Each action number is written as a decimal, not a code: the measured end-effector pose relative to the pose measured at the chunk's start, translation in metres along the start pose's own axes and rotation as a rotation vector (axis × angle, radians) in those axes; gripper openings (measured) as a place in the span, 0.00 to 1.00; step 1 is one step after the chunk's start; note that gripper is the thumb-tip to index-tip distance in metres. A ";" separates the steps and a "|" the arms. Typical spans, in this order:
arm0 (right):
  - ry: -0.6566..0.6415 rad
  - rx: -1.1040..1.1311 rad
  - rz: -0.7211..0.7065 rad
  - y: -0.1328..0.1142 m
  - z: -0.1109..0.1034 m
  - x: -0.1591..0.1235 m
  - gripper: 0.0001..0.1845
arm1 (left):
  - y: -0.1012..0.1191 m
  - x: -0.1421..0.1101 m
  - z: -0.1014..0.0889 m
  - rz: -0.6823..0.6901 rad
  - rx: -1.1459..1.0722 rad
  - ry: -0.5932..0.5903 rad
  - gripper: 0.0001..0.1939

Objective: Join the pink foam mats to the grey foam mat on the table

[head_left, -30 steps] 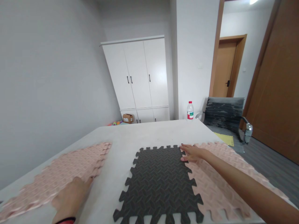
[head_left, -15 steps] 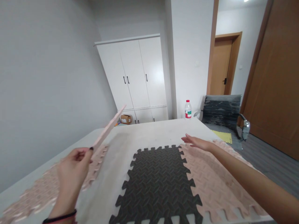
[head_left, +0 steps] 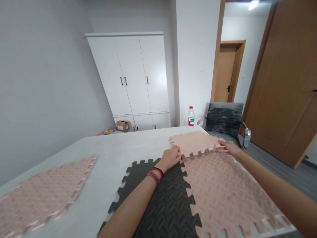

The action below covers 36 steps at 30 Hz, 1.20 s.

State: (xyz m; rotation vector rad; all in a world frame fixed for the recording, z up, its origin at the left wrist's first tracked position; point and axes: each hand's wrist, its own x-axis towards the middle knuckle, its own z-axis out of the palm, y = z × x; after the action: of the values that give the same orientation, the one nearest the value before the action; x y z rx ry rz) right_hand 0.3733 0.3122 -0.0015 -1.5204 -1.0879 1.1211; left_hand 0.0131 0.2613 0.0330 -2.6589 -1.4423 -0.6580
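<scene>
A pink foam puzzle mat tile (head_left: 196, 142) with toothed edges is held by its near side, at the far end of a larger pink mat tile (head_left: 220, 188). My left hand (head_left: 170, 157) pinches its near left corner. At its near right corner my right hand (head_left: 229, 148) grips the edge, fingers partly hidden. A black foam mat tile (head_left: 165, 198) lies under my left forearm, its right teeth meeting the larger pink tile. Another pink mat tile (head_left: 52, 191) lies apart on the left.
Everything lies on a white table (head_left: 111, 148). A bottle with a red cap (head_left: 191, 116) stands at its far right edge, with a grey chair (head_left: 224, 119) beyond. Behind are a white cabinet (head_left: 133, 76), a cardboard box (head_left: 123, 125) and small colourful items (head_left: 109, 132).
My left hand has carried the pink tile from the left, where it was raised, across to the right. My right hand, formerly open and empty, now grips that tile too.
</scene>
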 end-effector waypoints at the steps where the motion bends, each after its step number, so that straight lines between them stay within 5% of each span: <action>1: 0.029 -0.031 0.009 0.007 -0.004 0.005 0.16 | 0.000 0.006 0.008 0.013 0.013 -0.024 0.09; 10: 0.169 -0.535 -0.103 0.041 -0.027 0.037 0.17 | -0.017 0.036 0.033 0.002 0.148 -0.149 0.13; 16: 0.207 -0.852 -0.254 0.052 -0.022 0.043 0.13 | -0.021 0.040 0.044 -0.062 0.206 -0.217 0.13; 28: 0.204 -1.180 -0.380 0.052 -0.013 0.034 0.13 | -0.001 0.052 0.059 -0.194 0.312 -0.231 0.21; 36: 0.247 -1.344 -0.402 0.045 0.000 0.022 0.17 | -0.009 0.050 0.057 -0.138 0.293 -0.249 0.22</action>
State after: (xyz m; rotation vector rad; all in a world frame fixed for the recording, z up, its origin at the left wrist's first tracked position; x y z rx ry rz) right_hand 0.3836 0.3254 -0.0492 -2.1342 -2.0000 -0.2448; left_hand 0.0490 0.3199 -0.0006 -2.4949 -1.6455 -0.1075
